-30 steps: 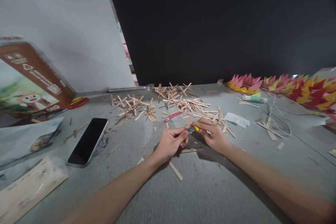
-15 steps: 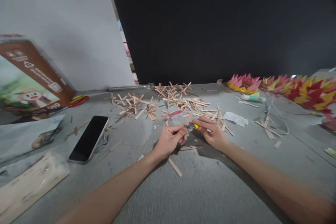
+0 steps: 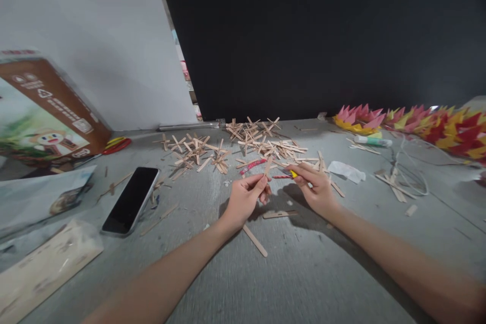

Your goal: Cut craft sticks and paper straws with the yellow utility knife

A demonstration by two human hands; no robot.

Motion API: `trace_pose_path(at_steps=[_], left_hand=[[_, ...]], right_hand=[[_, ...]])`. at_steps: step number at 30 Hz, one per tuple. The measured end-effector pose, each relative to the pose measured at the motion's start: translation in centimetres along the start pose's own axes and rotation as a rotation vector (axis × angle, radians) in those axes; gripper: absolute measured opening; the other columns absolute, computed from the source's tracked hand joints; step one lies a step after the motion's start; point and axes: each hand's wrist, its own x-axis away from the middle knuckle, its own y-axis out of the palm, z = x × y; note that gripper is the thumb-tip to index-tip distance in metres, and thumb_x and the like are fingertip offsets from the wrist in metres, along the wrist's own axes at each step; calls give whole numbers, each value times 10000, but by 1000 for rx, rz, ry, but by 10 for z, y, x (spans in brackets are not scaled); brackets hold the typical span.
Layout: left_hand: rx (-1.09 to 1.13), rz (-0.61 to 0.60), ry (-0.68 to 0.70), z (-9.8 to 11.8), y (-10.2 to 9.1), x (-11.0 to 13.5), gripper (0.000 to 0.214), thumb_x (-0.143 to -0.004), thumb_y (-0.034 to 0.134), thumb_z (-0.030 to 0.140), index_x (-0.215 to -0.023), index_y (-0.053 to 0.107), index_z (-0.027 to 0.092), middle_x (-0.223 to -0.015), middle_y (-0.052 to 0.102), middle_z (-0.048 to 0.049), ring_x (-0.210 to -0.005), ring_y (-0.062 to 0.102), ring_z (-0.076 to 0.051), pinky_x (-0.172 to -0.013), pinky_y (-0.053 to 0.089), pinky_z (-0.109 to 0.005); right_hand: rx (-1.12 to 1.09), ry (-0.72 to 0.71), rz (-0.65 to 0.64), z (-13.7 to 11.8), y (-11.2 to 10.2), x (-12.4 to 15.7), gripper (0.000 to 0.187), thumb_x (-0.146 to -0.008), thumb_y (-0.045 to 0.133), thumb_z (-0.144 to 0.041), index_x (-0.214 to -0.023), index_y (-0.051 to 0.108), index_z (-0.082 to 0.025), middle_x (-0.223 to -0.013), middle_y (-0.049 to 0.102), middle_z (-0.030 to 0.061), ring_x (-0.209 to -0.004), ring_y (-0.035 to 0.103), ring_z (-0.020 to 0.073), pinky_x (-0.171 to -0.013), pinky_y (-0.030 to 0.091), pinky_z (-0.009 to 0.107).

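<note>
Tabletop, scuffed and grey, spreads beneath two bare forearms, and on it, just on the near side of the fingers of the left hand, lies a flat, round-ended pale wooden stick. A short, flat brown wooden strip sits a little beyond, on the near side of the gap between both sets of fingers.

Up to the action: left thumb and fingertips pinched on a slim tan wooden stick, its end poking up and away from them! Opposite, the right hand has its fingers curled around a small yellow-and-grey tool, apart from that tan stick. Well left of the fingers, a black-screened, silver-edged phone lies flat; out to their right, a crumpled white paper scrap.

Just past the left fingertips, a crinkled pink-red strip; beyond, what a tangle of crossed pale wooden sticks! Farther, right of all the fingers, pointed pink-and-yellow paper shapes; behind everything, a tall black panel.
</note>
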Motion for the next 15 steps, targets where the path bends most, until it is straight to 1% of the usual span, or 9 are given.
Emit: trace_pose_path(at_steps=[4, 9, 11, 15], left_hand=[[18, 14, 36, -1, 1, -1, 371, -900, 740, 509, -986, 664, 155, -701, 680, -10, -512, 548, -94, -539, 449, -229], [49, 34, 37, 3, 1, 0, 437, -909, 741, 495, -1139, 545, 179, -704, 697, 3, -512, 556, -98, -551, 440, -222], [37, 43, 40, 5, 2, 0, 455, -916, 735, 485, -1182, 537, 172, -707, 697, 0, -513, 552, -99, -552, 434, -223], [19, 47, 35, 6, 2, 0, 458, -909, 743, 473, -1199, 565, 168, -718, 694, -3, -512, 544, -96, -546, 424, -222]], right_hand=[[33, -5, -80, 1, 3, 1, 301, -1073, 481, -271, -1280, 699, -264, -1068, 692, 91, -982, 666, 241, -841, 534, 379], [45, -22, -115, -1, 5, 1, 298, -1079, 470, -255, -1283, 687, -253, -1019, 683, 92, -938, 648, 238, -823, 525, 383], [55, -28, -126, -1, 5, 1, 297, -1081, 469, -258, -1283, 687, -256, -1001, 678, 91, -929, 645, 239, -822, 527, 388], [74, -26, -154, 0, 6, 1, 294, -1083, 471, -263, -1292, 677, -262, -991, 678, 93, -923, 641, 246, -815, 523, 393]])
